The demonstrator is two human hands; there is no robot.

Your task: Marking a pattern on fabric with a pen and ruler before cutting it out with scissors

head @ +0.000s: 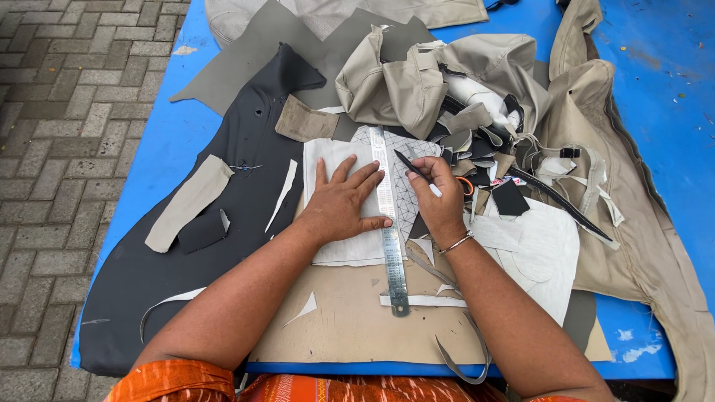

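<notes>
My left hand (342,199) lies flat, fingers spread, pressing a metal ruler (390,223) onto a white fabric piece (342,246) marked with a grid of diagonal lines. My right hand (439,201) holds a thin dark pen (413,170) with its tip at the ruler's right edge, on the lined part of the fabric. A bangle sits on the right wrist. Both rest on a tan board (350,327) over a large black sheet (223,223).
The blue table (655,74) carries a heap of beige fabric covers (447,74), grey sheets (246,52), straps and offcuts. Orange-handled scissors (467,184) lie just right of my right hand. A beige strip (186,202) lies on the black sheet. Brick paving (59,149) is left.
</notes>
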